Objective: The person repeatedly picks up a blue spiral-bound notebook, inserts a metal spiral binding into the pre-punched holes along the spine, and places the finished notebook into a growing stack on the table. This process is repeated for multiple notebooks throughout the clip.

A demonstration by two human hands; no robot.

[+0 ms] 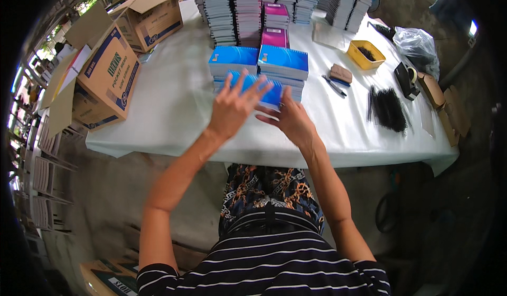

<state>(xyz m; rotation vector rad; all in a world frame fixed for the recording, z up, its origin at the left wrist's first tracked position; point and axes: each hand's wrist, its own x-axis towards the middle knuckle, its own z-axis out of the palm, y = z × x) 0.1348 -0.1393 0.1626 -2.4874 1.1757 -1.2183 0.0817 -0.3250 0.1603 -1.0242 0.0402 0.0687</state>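
A blue spiral notebook [270, 94] lies in front of two stacks of blue notebooks, the left stack [232, 56] and the right stack [283, 58]. My left hand [232, 108] is over its left part, fingers spread and slightly blurred. At its right end is my right hand [292, 117], with the thumb and fingers apart near the notebook's edge. My hands cover much of this notebook, so what lies under it is hidden.
Tall notebook stacks [247, 11] and magenta notebooks [275, 37] stand behind. Open cardboard boxes [108, 77] are at left. On the right are a yellow tray [366, 55], a brown block [340, 74], pens [335, 86], black binding wires [388, 110] and a tape dispenser [406, 80].
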